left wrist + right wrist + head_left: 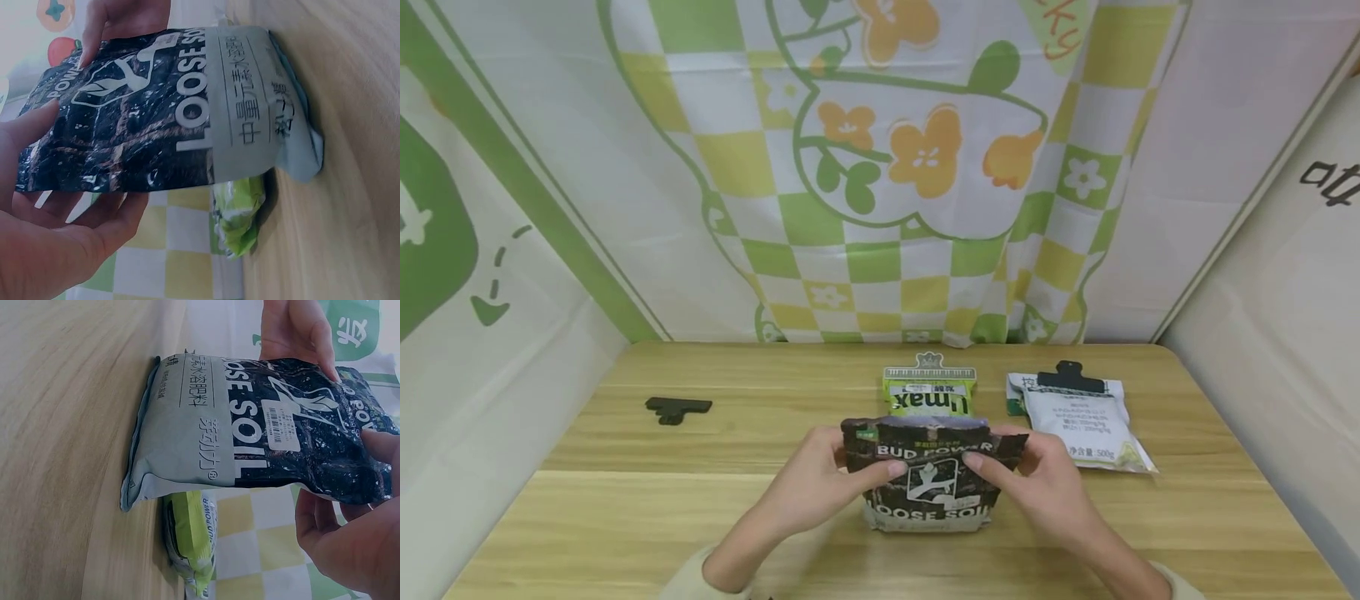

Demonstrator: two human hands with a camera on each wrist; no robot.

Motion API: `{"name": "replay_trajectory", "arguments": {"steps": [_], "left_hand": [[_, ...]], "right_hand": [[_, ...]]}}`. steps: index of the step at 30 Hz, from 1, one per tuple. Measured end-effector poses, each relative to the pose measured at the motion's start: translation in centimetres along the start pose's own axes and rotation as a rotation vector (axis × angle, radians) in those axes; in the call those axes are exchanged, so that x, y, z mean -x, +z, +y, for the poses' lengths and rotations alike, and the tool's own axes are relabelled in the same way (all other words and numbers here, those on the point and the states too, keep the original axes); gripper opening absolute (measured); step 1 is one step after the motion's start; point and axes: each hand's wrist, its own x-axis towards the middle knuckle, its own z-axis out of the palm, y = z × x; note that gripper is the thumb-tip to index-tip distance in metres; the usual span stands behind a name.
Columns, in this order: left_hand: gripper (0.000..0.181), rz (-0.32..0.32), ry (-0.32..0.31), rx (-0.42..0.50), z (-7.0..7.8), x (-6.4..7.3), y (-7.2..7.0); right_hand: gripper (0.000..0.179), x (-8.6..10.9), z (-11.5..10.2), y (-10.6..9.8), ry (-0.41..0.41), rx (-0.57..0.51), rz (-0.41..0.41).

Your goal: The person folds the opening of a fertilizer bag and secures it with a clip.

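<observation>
A black and grey bag printed LOOSE SOIL [925,492] stands upright on the table, its top edge folded or bent toward the person. The left hand [820,483] grips its upper left side, thumb on the front and fingers behind. On the upper right side the right hand [1045,483] holds it the same way. Both wrist views show the bag's front [156,106], with a white barcode label [280,425] on it. Behind it lies a green bag [928,398] closed by a silver clip [929,368]. A loose black clip [677,408] lies at the left.
To the right lies a white bag [1082,425] with a black clip [1070,379] on its top. A printed curtain [917,275] hangs behind the wooden table [625,492], and light printed walls stand on both sides.
</observation>
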Motion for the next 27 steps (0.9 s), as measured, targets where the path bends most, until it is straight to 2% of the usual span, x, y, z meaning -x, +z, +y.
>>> {"name": "replay_trajectory", "arguments": {"steps": [4,10,14,20,22,23,27], "left_hand": [[0.025,0.003,-0.029,0.097,-0.1,-0.2,0.4],[0.029,0.016,-0.043,0.184,0.0,-0.3,0.8],[0.031,0.04,-0.066,0.192,0.3,-0.2,1.1],[0.029,0.079,-0.097,0.171,0.9,0.1,1.1],[0.028,0.092,-0.098,0.158,1.0,0.1,1.0],[0.028,0.099,-0.099,0.149,1.0,0.1,1.0],[0.025,0.138,-0.102,0.098,1.1,0.1,0.9]], "right_hand": [[0.017,-0.1,-0.1,0.0,0.037,0.023,0.012],[0.023,-0.5,0.0,0.1,0.053,-0.06,-0.067],[0.018,-0.5,-0.2,-0.1,0.078,0.011,-0.067],[0.026,-1.0,-0.7,-1.3,0.25,-0.032,-0.126],[0.025,-1.1,-0.7,-1.6,0.278,-0.023,-0.117],[0.029,-1.2,-0.7,-1.7,0.288,-0.012,-0.104],[0.063,-1.4,-0.7,-2.2,0.295,0.045,-0.064]]}}
